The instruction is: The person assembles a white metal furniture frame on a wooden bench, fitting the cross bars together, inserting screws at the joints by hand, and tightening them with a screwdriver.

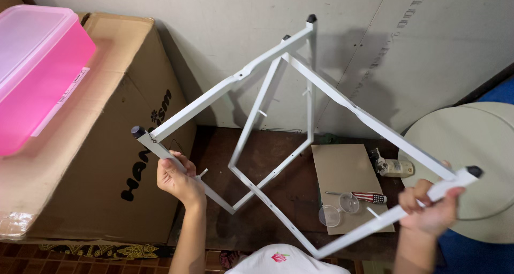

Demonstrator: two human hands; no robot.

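Fingers (172,166) of the left hand (179,182) wrap one white tube of the folding metal frame (278,145); the right hand (431,209) clamps another, holding it above the floor. Left stands a brown cardboard box (107,156) bearing black lettering, topped by a pink plastic bin (37,65) with a white label.

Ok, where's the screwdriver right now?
In the head view the screwdriver lies low on the right, on the cardboard sheet beside two clear plastic cups, just left of the right hand.
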